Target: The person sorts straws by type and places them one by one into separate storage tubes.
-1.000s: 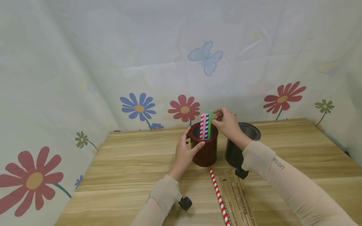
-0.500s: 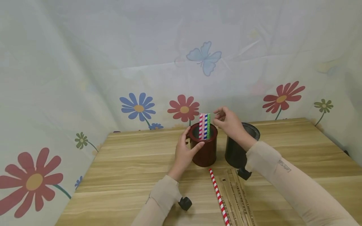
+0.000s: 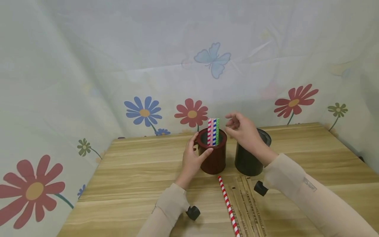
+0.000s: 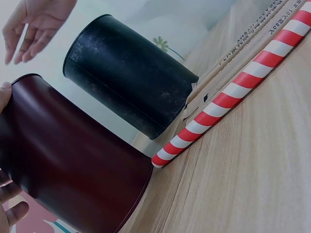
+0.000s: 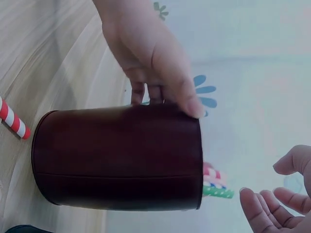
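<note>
1. Backdrop cloth [image 3: 154,59]: pale, hung behind and to the sides, printed with flowers and 1 blue butterfly.
2. Table [image 3: 142,177]: light wood-grain top, bearing both containers.
3. Sleeves [image 3: 311,187]: beige, 2 in view, reaching in from the near edge.
4. Black cylindrical container [image 3: 248,161]: upright, to the right of the maroon one with a narrow gap; rim partly hidden by the right hand.
5. Maroon cylindrical container [image 3: 214,161]: upright on the table, smooth-sided, held at its left.
6. Right hand [image 3: 243,131]: raised just right of the straw tops, not touching them; fingers loosely bent, nothing in the grasp.
7. Left hand [image 3: 192,159]: gripping the maroon container, thumb on the near side by the rim, fingers around the left side.
8. Brown printed strips [image 3: 250,210]: lying lengthwise in front of the containers; exact count unclear.
9. Red-and-white striped straw [image 3: 228,205]: flat on the table, left of the strips, far end just beside the maroon container's base.
10. Wrist cameras [image 3: 193,213]: 2, black, 1 at each cuff.
11. Straws in the maroon container: 4 tops in a row above the rim, left to right magenta-and-white striped [image 3: 209,131], pale pink, blue-and-white striped, green dotted [image 5: 218,192].
</note>
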The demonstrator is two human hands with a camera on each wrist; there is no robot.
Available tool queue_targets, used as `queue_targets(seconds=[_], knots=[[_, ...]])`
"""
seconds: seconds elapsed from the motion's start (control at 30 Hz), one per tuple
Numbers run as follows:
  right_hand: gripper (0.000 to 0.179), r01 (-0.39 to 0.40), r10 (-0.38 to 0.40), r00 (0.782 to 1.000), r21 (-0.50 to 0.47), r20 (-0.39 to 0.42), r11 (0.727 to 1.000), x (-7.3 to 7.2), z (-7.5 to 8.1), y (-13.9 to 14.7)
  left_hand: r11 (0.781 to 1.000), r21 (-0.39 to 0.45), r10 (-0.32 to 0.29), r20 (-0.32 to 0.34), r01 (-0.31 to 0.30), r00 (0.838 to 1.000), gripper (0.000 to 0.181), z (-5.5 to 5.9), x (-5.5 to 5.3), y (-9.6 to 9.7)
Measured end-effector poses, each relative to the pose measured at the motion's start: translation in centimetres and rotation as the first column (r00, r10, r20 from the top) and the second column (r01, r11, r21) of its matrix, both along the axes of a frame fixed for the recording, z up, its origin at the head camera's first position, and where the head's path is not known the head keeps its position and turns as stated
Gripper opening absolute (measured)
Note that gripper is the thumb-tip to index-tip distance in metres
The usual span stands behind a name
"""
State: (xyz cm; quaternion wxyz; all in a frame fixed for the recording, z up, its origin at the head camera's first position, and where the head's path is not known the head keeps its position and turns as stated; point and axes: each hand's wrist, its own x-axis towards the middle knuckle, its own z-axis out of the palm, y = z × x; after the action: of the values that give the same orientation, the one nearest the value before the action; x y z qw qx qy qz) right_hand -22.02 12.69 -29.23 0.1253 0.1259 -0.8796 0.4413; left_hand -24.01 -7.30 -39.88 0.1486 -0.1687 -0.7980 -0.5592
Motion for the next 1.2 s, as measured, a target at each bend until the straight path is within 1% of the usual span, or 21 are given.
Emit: queue_targets(seconds=[0.13,0.27,0.43,0.57,0.73,0.87,1.03,1.2], knots=[[0.035,-0.017,0.017,1.0,0.001,-0.007,1.0,1.0,0.3,0.0,1.0,0.0,0.003,0.007,-0.003,1.0,0.086,0.2,0.0,0.0],[0.036,-0.025,0.026,1.0,0.022,-0.008,0.999,2.1,0.4,-0.1,1.0,-0.004,0.0,0.013,0.0,1.0,0.087,0.2,-0.1,0.0],[0.039,-0.007,0.006,1.0,0.05,0.006,0.999,3.2,0.0,-0.1,1.0,-0.008,-0.002,0.018,0.003,1.0,0.089,0.1,-0.3,0.1],[0.039,-0.007,0.007,1.0,0.049,0.003,0.999,3.9,-0.5,-0.2,1.0,-0.011,-0.002,0.01,0.002,1.0,0.091,0.1,-0.4,0.1],[0.036,-0.027,0.027,1.0,0.039,0.008,0.999,4.8,-1.4,-0.6,1.0,-0.003,-0.006,0.006,0.006,1.0,0.09,0.2,-0.6,-0.1],[0.035,-0.046,0.045,0.998,0.047,0.032,0.998,5.4,-2.5,-0.8,1.0,-0.001,-0.016,0.007,0.016,1.0,0.089,0.2,-0.7,-0.3],[0.035,-0.071,0.066,0.994,0.061,0.085,0.996,6.1,-3.9,-1.1,1.0,-0.01,-0.015,0.007,0.015,1.0,0.09,0.2,-0.7,-0.3],[0.035,-0.116,0.113,0.983,0.011,0.147,0.993,6.7,-5.1,-1.4,1.0,-0.008,-0.018,0.005,0.018,1.0,0.093,0.3,-0.5,-0.2]])
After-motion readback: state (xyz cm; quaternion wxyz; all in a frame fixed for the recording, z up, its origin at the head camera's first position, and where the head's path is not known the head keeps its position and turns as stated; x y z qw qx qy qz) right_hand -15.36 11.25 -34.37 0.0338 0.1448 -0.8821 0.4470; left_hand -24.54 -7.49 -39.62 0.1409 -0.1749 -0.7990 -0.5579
